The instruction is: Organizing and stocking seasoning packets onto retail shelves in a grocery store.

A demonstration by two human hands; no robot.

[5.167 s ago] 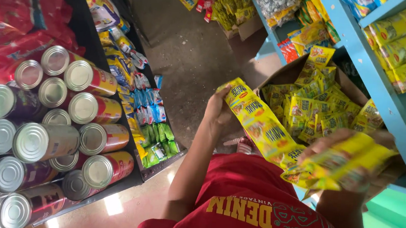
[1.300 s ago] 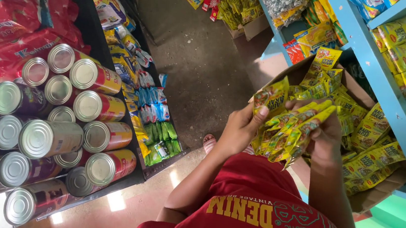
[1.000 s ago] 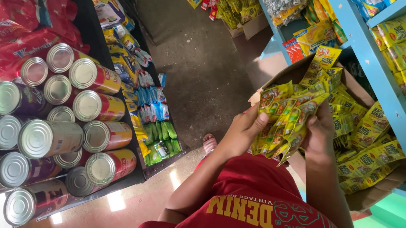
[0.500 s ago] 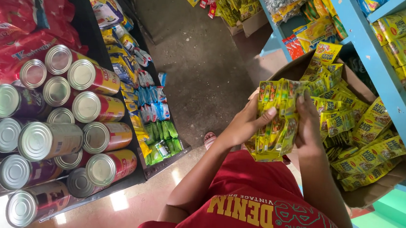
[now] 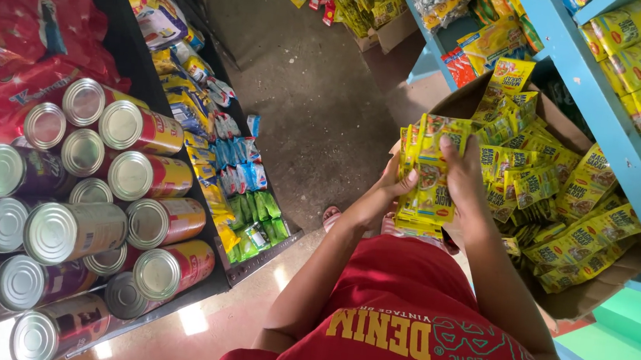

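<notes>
I hold a folded stack of yellow-and-green sachet strips (image 5: 424,178) in front of my chest. My left hand (image 5: 393,185) grips its left edge from below. My right hand (image 5: 464,170) covers its right side, fingers curled over the top. Just beyond the stack stands an open cardboard box (image 5: 465,104) full of the same yellow sachets (image 5: 561,203), on the floor by a blue shelf.
A blue shelf frame (image 5: 615,130) with yellow packets runs along the right. On the left, a dark rack carries stacked tin cans (image 5: 133,178), red bags (image 5: 13,33) and small sachets (image 5: 244,196). Bare concrete floor (image 5: 306,85) lies between them. More packets and boxes (image 5: 369,5) sit at the far end.
The loose strips that hung spread between my hands have been gathered and folded into one compact stack, held upright closer to my chest. Both hands moved together.
</notes>
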